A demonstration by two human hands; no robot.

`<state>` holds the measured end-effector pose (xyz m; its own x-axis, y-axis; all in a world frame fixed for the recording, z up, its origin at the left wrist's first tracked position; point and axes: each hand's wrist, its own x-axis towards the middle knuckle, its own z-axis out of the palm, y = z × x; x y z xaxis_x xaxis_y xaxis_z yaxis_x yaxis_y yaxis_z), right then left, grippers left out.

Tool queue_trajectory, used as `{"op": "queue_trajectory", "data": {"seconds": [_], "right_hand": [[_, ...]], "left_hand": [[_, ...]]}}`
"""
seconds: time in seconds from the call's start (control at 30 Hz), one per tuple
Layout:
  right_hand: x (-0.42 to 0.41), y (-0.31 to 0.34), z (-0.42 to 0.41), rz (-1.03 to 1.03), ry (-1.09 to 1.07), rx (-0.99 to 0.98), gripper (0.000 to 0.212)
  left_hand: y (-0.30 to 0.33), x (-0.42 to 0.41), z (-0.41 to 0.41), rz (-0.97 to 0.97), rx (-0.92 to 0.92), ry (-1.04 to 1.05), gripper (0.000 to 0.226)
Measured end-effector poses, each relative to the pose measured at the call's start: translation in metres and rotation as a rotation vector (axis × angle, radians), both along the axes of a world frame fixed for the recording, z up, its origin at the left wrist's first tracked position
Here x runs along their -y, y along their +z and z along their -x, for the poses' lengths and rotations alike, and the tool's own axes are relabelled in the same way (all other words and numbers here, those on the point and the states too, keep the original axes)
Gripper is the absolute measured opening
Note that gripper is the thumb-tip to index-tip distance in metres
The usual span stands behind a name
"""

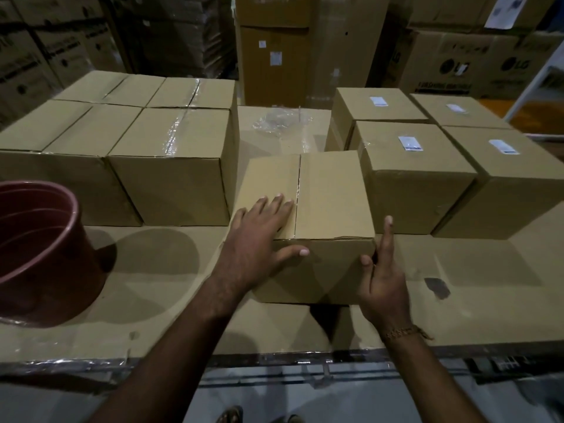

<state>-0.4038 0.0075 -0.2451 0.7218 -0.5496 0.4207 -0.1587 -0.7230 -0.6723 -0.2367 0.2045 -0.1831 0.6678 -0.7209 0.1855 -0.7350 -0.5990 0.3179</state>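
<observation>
The light is dim. Stacks of printed cartons [457,65] line the back wall, with a tall carton [274,56] standing between them. Cardboard sheet covers the desk [158,270], and grey floor [305,401] shows below its edge.

**Centre Box Hemmed at the Sides, Open Cardboard in Front**

The centre box [317,203] stood between the taped boxes [171,166] on its left and the labelled boxes [415,175] on its right; only a narrow slot showed on the left, and the right side looked shut off at the rear. Its front part jutted past both rows, so its front corners were reachable; the left hand [259,239] lay across the top and the right hand [384,282] stood at the right front corner. Behind it, crumpled plastic film [280,120] lay on a bare strip before a tall carton [274,62]. In front, the cardboard surface [158,285] lay open; a red bucket [39,248] blocked its far left.
</observation>
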Motion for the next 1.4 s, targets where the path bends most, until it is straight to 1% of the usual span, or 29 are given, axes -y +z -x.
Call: {"op": "queue_trajectory", "data": {"seconds": [0.1,0.2,0.33,0.4,0.5,0.6,0.7,0.77,0.87,1.0,1.13,1.27,1.33,1.4], "right_hand": [[0.001,-0.008,0.000,0.001,0.016,-0.032,0.064],[0.002,-0.009,-0.006,0.018,0.020,-0.047,0.066],[-0.003,0.001,-0.018,0.014,-0.101,-0.004,0.073],[-0.008,0.010,-0.022,0.077,-0.112,0.018,0.080],[-0.009,0.017,-0.034,0.195,-0.091,-0.048,0.081],[-0.009,0.011,-0.044,0.231,-0.093,-0.130,0.080],[-0.004,0.010,-0.052,0.243,-0.094,-0.151,0.072],[-0.001,0.010,-0.055,0.260,-0.119,-0.148,0.071],[-0.002,0.009,-0.063,0.289,-0.137,-0.162,0.070],[-0.001,0.012,-0.081,0.320,-0.153,-0.194,0.070],[0.006,0.013,-0.105,0.341,-0.171,-0.212,0.070],[0.015,0.016,-0.132,0.348,-0.173,-0.215,0.071],[0.020,0.017,-0.144,0.341,-0.180,-0.223,0.070],[0.021,0.018,-0.154,0.330,-0.185,-0.228,0.070]], "left_hand": [[0.002,-0.002,0.001,-0.054,0.044,0.008,0.103],[0.003,-0.003,-0.001,-0.086,0.074,0.041,0.103],[0.003,0.002,-0.005,-0.104,0.095,0.023,0.088],[0.001,0.005,-0.006,-0.101,0.112,0.003,0.084],[-0.002,0.006,-0.011,-0.060,0.109,-0.006,0.084],[-0.003,0.004,-0.017,0.045,0.026,-0.015,0.084],[-0.003,0.001,-0.025,0.160,-0.063,-0.008,0.075],[0.001,0.000,-0.030,0.164,-0.091,0.012,0.071],[0.008,0.001,-0.035,0.102,-0.046,0.073,0.068],[0.015,0.000,-0.041,0.128,-0.004,0.187,0.065],[0.015,-0.002,-0.056,0.102,0.067,0.252,0.058],[0.019,-0.003,-0.081,0.156,0.086,0.234,0.064],[0.019,-0.002,-0.099,0.154,0.093,0.200,0.061],[0.019,0.000,-0.117,0.140,0.091,0.165,0.053]]}}
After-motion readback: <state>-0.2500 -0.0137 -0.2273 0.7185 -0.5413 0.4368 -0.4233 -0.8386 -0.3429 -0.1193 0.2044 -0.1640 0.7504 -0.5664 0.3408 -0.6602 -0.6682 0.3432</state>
